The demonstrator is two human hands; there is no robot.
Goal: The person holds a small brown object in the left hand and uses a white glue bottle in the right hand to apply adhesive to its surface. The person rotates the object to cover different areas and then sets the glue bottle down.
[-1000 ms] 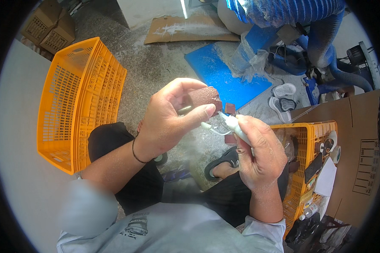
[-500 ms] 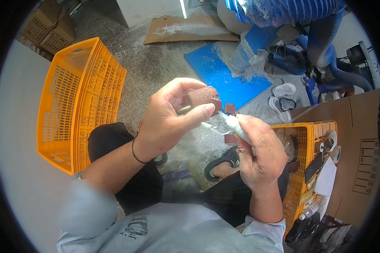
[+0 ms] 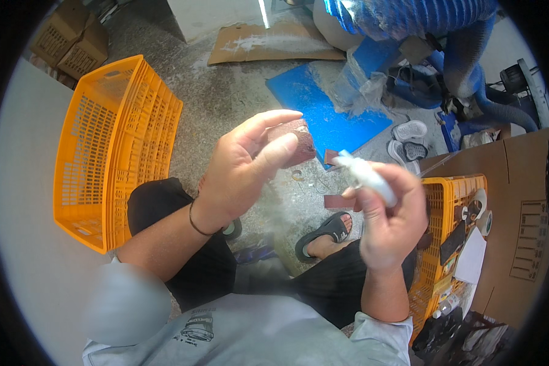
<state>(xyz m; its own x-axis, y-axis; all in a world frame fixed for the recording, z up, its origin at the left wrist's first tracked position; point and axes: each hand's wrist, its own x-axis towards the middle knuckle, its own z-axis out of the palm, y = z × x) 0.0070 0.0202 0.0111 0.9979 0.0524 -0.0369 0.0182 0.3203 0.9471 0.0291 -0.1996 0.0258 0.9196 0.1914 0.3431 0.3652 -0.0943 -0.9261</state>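
My left hand (image 3: 244,152) is closed around a curled piece of reddish-brown sandpaper (image 3: 304,145), its thumb pressing on the near side. To the right, apart from the sandpaper, my right hand (image 3: 393,210) pinches a small white part (image 3: 372,177) between thumb and fingers. The part is long and rounded with a narrow tip toward the upper left; motion blur hides its detail, so its kind cannot be made out. Beyond and below the hands, small flat reddish-brown pieces (image 3: 337,202) show near my sandaled foot (image 3: 324,239).
Stacked orange plastic crates (image 3: 97,152) stand at the left. Another orange crate (image 3: 433,262) at the right carries a bottle, tape and papers, beside a cardboard sheet (image 3: 512,183). A blue board (image 3: 299,91), pale shoe soles (image 3: 410,129) and a blue hose (image 3: 463,61) lie farther off.
My right hand has drawn the white part back to the right, away from the sandpaper. My left thumb has shifted, and the left hand has tilted slightly.
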